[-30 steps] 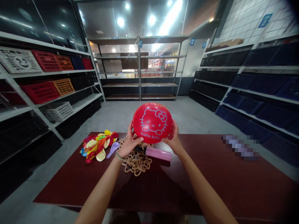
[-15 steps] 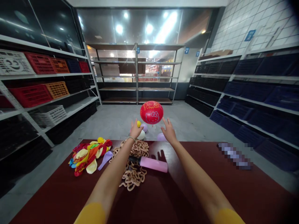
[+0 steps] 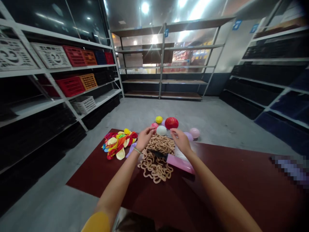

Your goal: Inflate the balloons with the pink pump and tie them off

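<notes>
My left hand (image 3: 145, 138) hovers above the far part of the table, left of a tangled pile of beige, rope-like strands (image 3: 162, 144). Its fingers are bent and apart, with nothing visible in them. Opposite it, my right hand (image 3: 181, 140) is loosely curled and open, holding nothing I can see. Beyond the fingertips is a red balloon (image 3: 171, 123) with printed lines, past the table's far edge. A pale balloon (image 3: 161, 130) shows between the hands. Below my right hand lies a pink pump (image 3: 180, 163), its black end resting on the strands.
Uninflated colourful balloons (image 3: 120, 143) lie heaped on the dark red table (image 3: 229, 174), beside a limp purple balloon (image 3: 131, 150). Yellow (image 3: 159, 119) and pink (image 3: 194, 133) inflated balloons are beyond the table. A blurred-out item (image 3: 291, 169) is at right. Shelves with crates (image 3: 72, 86) stand around.
The red balloon has dropped away from between my hands to join the other balloons beyond the table. My hands have drawn in and the fingers have curled. The view has turned left.
</notes>
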`<state>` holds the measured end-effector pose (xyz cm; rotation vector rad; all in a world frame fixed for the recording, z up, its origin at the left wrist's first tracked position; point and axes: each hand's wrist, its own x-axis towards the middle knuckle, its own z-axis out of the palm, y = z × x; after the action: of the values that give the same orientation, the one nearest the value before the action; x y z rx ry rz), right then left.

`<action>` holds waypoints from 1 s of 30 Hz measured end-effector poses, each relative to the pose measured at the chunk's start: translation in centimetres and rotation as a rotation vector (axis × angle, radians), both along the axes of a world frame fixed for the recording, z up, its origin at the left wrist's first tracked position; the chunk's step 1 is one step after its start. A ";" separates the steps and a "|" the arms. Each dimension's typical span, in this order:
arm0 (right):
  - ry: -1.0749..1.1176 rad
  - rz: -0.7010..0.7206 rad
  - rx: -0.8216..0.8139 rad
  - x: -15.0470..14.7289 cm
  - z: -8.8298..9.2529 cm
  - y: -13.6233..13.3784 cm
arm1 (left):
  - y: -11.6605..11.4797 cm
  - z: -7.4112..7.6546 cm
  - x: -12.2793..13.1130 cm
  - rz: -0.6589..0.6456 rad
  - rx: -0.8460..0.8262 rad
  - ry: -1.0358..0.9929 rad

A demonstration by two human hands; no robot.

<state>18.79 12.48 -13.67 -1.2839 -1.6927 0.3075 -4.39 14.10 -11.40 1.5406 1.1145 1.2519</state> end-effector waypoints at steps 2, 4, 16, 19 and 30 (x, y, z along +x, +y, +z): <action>0.004 0.066 -0.013 -2.8 -0.2 -0.5 | -1.4 -0.8 -2.7 0.048 0.019 0.022; -0.002 0.140 -0.025 -5.8 -0.5 -1.2 | -2.8 -1.6 -5.6 0.091 0.040 0.031; -0.203 0.479 -0.062 -23.3 -5.4 -5.6 | -10.3 -7.8 -18.2 0.568 0.040 0.103; -0.267 0.486 -0.047 -25.2 -6.6 -6.0 | -10.3 -8.5 -18.7 0.602 0.000 0.028; -0.146 0.397 -0.092 -24.3 -4.7 -6.7 | -10.5 -8.2 -18.1 0.589 -0.004 -0.021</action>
<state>-5.56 5.80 -18.42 -1.0476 -2.0789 0.5400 -22.53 3.62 -19.58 1.2261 1.6241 1.6371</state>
